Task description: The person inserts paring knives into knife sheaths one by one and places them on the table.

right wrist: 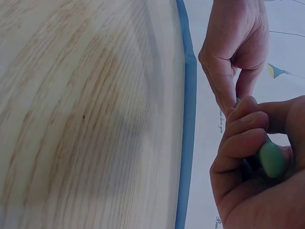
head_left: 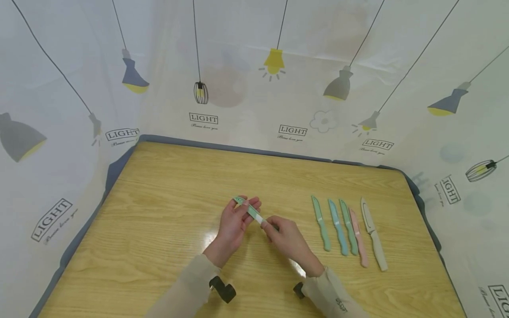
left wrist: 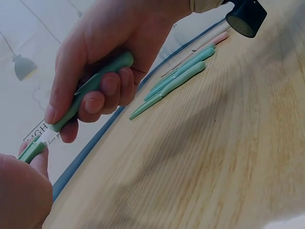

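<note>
My left hand (head_left: 232, 224) pinches a light green knife sheath (head_left: 252, 211) between thumb and fingers, above the table. My right hand (head_left: 291, 238) wraps round the green handle (left wrist: 117, 63) of a paring knife, thumb lying along it. Between sheath and handle shows a short stretch of white blade (head_left: 259, 219); the rest of the blade is inside the sheath. In the right wrist view the rounded handle end (right wrist: 272, 160) sticks out of the right fist. Knife and sheath slant from the far left towards the right hand.
To the right lies a row of sheathed knives on the wooden table (head_left: 159, 212): a green knife (head_left: 321, 225), a blue one (head_left: 339, 229), another green one (head_left: 350, 229), a pink one (head_left: 359, 240) and a larger cream one (head_left: 375, 238). A lamp-printed curtain (head_left: 246, 106) surrounds the table.
</note>
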The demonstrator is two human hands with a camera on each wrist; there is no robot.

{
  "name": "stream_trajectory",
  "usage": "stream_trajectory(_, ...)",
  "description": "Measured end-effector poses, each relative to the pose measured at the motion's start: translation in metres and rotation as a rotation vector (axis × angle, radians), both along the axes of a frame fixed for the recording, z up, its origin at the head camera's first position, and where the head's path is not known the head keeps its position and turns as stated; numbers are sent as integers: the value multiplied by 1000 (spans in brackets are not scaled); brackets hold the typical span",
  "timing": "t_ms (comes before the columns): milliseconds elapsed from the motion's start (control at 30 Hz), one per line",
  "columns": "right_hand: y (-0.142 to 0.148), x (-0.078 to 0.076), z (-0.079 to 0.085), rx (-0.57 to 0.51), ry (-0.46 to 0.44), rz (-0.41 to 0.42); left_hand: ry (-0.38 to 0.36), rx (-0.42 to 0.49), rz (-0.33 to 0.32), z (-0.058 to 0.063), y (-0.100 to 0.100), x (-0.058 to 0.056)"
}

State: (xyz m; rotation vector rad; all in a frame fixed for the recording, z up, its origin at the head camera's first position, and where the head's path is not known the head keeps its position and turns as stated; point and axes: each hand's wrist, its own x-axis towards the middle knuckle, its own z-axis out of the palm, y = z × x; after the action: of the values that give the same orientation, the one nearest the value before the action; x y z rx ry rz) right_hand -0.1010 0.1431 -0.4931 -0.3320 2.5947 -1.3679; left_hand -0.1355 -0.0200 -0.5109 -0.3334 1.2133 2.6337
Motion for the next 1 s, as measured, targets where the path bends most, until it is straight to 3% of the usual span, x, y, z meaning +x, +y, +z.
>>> stream_trajectory(400,-1,-2,0,22,-10,-1,18,5,-37,-5,7,4)
stream_trajectory(633,-1,-5,-3,48,11,1,9,-6,-16,-7,9,5)
stream_trajectory(700,-1,-6,-4,92,26,-1,-3,-5,-3,-7,9,5)
stream_trajectory(1000,3,-10,-9,371,250,14,-59,-9,72,-8,10,3)
